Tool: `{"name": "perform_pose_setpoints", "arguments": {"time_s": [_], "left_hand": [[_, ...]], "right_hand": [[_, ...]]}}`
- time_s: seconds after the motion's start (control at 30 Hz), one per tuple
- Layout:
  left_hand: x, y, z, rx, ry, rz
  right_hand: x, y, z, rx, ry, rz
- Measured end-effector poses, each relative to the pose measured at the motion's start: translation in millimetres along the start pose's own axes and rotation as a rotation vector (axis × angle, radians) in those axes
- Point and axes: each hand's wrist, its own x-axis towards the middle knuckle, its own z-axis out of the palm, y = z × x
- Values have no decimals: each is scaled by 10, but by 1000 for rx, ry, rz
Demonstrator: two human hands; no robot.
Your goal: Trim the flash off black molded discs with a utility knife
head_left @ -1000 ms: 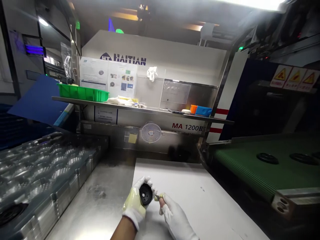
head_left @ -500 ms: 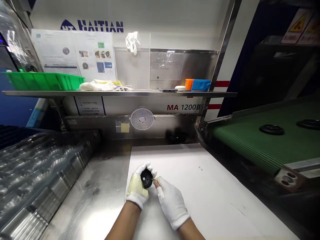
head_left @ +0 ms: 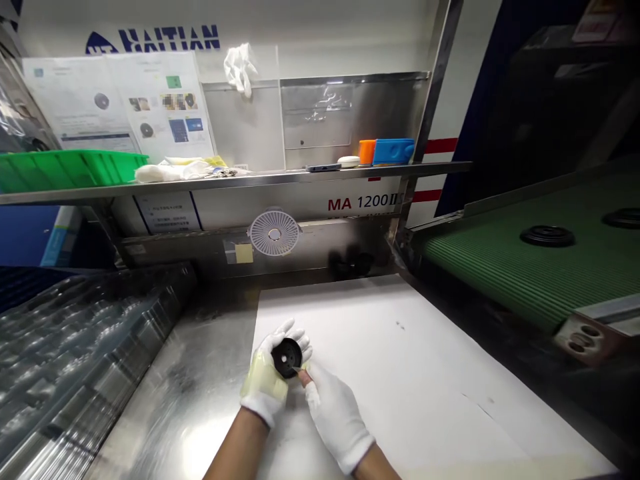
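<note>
Left grip [head_left: 264,380] closed around black disc [head_left: 287,358] at bottom center of frame, right grip [head_left: 336,417] pinching small pointed tool [head_left: 299,369] against disc's edge, both gloved, above white sheet [head_left: 425,373], green conveyor [head_left: 540,267] at right

White gloves [head_left: 336,420], yellow-coated left hand [head_left: 263,383], bare forearms [head_left: 235,453]

The left hand [head_left: 264,381] curls upward, fingers cupped; the gloved right hand [head_left: 334,417] pinches inward, close beside it.

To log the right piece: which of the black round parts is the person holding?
The black round part with the central hole, gripped in the left hand above the white sheet. The two other parts lie apart on the green conveyor belt.
</note>
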Motion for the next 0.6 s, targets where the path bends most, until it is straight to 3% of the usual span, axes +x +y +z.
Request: {"name": "perform_pose_setpoints", "arguments": {"time_s": [0.17, 0.43, 0.6], "left_hand": [[-57, 17, 25, -54, -28, 88], [38, -26, -15, -135, 32, 227], [-33, 7, -63, -137, 41, 260]], "right_hand": [[-18, -25, -23, -24, 25, 44], [-104, -226, 172, -110, 93, 51], [-141, -312, 237, -109, 95, 46]]}}
